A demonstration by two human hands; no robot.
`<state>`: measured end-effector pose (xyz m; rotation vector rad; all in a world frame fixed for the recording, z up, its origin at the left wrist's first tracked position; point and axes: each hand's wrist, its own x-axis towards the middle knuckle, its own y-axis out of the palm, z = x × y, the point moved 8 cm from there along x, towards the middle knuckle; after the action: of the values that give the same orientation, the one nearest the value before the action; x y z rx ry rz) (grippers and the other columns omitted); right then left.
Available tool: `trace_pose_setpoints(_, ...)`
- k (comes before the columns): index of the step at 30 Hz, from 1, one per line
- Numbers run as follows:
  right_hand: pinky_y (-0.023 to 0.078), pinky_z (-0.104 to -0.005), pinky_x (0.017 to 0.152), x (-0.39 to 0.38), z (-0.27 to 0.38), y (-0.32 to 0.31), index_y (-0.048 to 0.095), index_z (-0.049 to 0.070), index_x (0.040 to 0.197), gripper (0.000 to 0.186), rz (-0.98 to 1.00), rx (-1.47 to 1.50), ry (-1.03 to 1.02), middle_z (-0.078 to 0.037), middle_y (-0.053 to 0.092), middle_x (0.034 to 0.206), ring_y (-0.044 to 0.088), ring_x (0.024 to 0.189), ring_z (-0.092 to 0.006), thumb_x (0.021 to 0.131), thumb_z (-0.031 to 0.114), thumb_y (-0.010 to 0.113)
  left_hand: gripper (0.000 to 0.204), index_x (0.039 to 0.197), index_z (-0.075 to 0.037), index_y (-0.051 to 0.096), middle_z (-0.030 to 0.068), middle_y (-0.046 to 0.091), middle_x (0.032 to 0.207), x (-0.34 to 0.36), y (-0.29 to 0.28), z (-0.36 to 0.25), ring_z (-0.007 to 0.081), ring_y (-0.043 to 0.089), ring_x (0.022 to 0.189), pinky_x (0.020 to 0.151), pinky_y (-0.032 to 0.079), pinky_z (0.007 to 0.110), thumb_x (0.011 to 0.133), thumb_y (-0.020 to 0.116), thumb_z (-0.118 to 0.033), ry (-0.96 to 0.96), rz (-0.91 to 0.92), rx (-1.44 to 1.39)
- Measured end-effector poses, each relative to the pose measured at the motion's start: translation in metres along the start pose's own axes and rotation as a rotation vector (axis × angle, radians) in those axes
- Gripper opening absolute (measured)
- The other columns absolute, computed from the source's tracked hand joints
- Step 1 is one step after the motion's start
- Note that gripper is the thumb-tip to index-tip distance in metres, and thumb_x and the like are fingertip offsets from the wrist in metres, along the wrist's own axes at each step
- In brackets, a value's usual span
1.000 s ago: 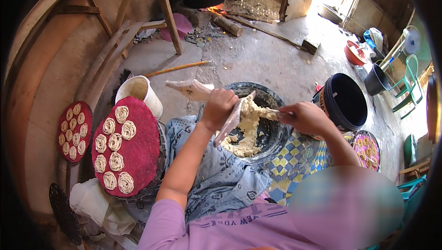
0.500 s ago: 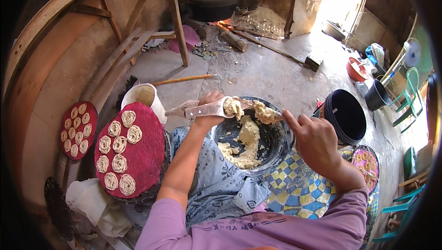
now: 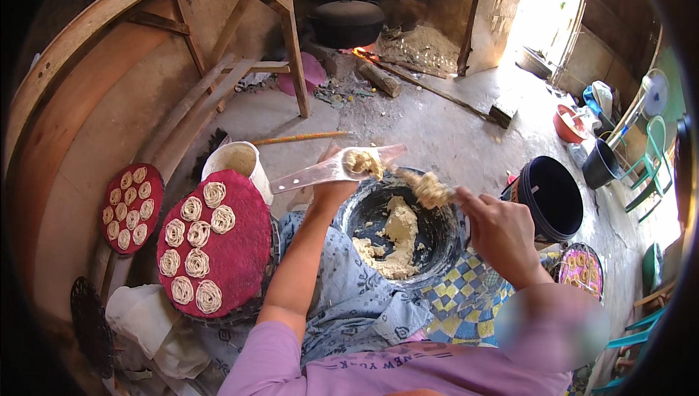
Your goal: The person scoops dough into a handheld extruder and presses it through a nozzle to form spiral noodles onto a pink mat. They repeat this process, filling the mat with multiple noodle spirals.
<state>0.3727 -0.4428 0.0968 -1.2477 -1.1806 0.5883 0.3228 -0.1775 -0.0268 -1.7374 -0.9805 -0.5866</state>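
My left hand (image 3: 336, 190) is closed from below around a two-handled wooden press (image 3: 291, 179), held level over a dark basin (image 3: 445, 246). Pale dough (image 3: 364, 163) sits in the press's middle opening. Right of it, my right hand (image 3: 502, 232) grips the handle of a spoon-like utensil (image 3: 457, 195); a lump of dough (image 3: 429, 190) hides its head. More dough (image 3: 400, 232) lies inside the basin. By my left forearm, a round red-covered tray (image 3: 244, 250) bears several coiled dough rosettes (image 3: 196, 263).
A white bucket (image 3: 255, 170) stands behind the tray, and a black bucket (image 3: 557, 199) right of the basin. Farther left is another red tray with rosettes (image 3: 131, 206). A lidded black pot (image 3: 348, 21) sits over a wood fire at the back. Green chairs (image 3: 655, 163) stand far right.
My right hand has drawn the dough lump slightly down and away from the press. My left hand still holds the press, now turned a little. The whole view has shifted slightly.
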Motion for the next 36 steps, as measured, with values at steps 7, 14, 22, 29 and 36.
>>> trace_pose_setpoints(7,0.047,-0.0378,0.049,0.007,0.003,0.01,0.061,0.017,0.118,0.032,-0.006,-0.07,-0.017,-0.005,0.062,0.071,0.063,0.056,-0.0242,0.087,0.01,0.058,0.021,0.084,-0.007,0.065,0.0088,0.057,0.081,0.009,0.005,-0.019,0.0286,0.057,0.075,0.066,0.047,0.041,0.07,0.076,-0.017,0.072,-0.128,-0.073)
trace_pose_setpoints(14,0.047,-0.0305,0.05,0.022,0.03,0.041,0.06,0.013,0.124,0.038,0.093,-0.302,-0.292,-0.002,0.061,0.073,0.063,0.057,-0.0161,0.086,0.012,0.057,0.025,0.085,-0.009,0.059,0.0092,0.054,0.085,-0.011,0.028,-0.068,0.0299,0.056,0.077,0.067,0.047,0.041,0.068,0.071,-0.023,0.199,0.178,-0.055)
trace_pose_setpoints(22,0.052,-0.0346,0.053,-0.006,-0.003,0.022,0.06,0.012,0.127,0.037,0.119,0.056,-0.053,-0.004,0.067,0.083,0.067,0.064,-0.0214,0.09,0.013,0.058,0.026,0.093,-0.01,0.07,0.0084,0.063,0.091,-0.009,0.022,-0.003,0.0265,0.06,0.087,0.076,0.048,0.039,0.075,0.077,-0.027,-0.074,0.186,0.007)
trace_pose_setpoints(29,0.05,-0.0331,0.079,0.019,0.008,0.12,0.042,0.015,0.146,0.061,-0.137,0.962,0.21,-0.019,0.058,0.096,0.06,0.087,-0.0263,0.091,-0.007,0.052,0.023,0.094,-0.011,0.07,0.004,0.071,0.096,-0.003,0.023,-0.031,0.0228,0.062,0.09,0.089,0.045,0.037,0.076,0.077,-0.025,-0.024,0.094,-0.132)
trace_pose_setpoints(36,0.048,-0.0277,0.067,-0.038,0.002,0.173,0.047,0.009,0.143,0.05,0.179,1.245,0.382,-0.006,0.056,0.077,0.054,0.07,-0.0106,0.095,-0.003,0.05,0.021,0.095,-0.012,0.07,0.0049,0.07,0.095,0.0,0.01,-0.004,0.0264,0.06,0.087,0.088,0.044,0.04,0.079,0.071,-0.025,0.005,0.121,0.123)
